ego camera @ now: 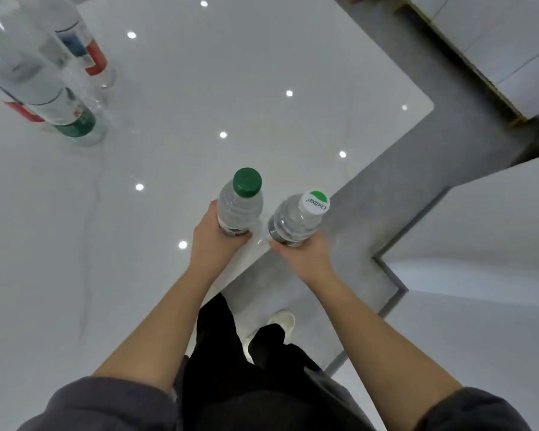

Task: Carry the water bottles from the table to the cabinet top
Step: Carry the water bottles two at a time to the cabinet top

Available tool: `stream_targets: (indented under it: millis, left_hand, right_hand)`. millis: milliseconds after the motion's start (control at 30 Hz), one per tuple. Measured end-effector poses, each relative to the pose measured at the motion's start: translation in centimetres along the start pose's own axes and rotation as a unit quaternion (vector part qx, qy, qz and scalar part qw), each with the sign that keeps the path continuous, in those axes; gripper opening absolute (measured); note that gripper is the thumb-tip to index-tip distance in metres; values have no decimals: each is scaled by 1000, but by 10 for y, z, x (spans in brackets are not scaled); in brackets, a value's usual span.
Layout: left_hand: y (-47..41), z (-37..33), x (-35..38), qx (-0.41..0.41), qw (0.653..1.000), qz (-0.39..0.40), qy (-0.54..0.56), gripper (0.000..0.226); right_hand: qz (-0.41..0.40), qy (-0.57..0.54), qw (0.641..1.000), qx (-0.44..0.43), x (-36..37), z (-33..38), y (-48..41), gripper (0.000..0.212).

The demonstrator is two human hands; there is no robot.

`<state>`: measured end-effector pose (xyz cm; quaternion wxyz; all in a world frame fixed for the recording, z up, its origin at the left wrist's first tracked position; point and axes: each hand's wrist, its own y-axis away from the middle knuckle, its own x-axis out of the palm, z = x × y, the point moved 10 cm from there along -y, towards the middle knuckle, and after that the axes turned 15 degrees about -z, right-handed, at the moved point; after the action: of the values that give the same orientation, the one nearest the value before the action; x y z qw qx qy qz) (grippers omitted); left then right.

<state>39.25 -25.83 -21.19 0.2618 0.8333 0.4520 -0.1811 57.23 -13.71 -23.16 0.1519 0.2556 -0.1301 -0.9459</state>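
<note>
We found 2 risks at this point. The first concerned the table [199, 104] edge: both carried bottles hung close to its near corner, and a low swing across that edge could, in our judgement, knock a base against it and loosen the hold. The second concerned grip height: each hand held its bottle low on the body, below the label, so the capped tops stood free and could tip if the person turned sharply.

The left hand [213, 236] was wrapped around the lower body of the green-capped bottle [240, 203], fingers curled under its far side, the bottle upright above the table near that corner. The right hand [305, 253] was closed in the same way on the white-capped bottle [296, 219], which leaned slightly away from the table and sat just beyond its edge, over the grey floor [417, 188]. The 2 bottles were just beside each other and not touching.

Further bottles [59, 88] stood grouped at the far left of the table, well apart from the hands; blur prevented a count. We could not identify the cabinet top with certainty.
</note>
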Motion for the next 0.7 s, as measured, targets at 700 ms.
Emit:
stream_targets:
  millis: [700]
  left_hand:
    - [237,-299,210,268,904,304,133,49]
  right_hand:
    - [-399,-196,895,-25,-404,16,96,58]
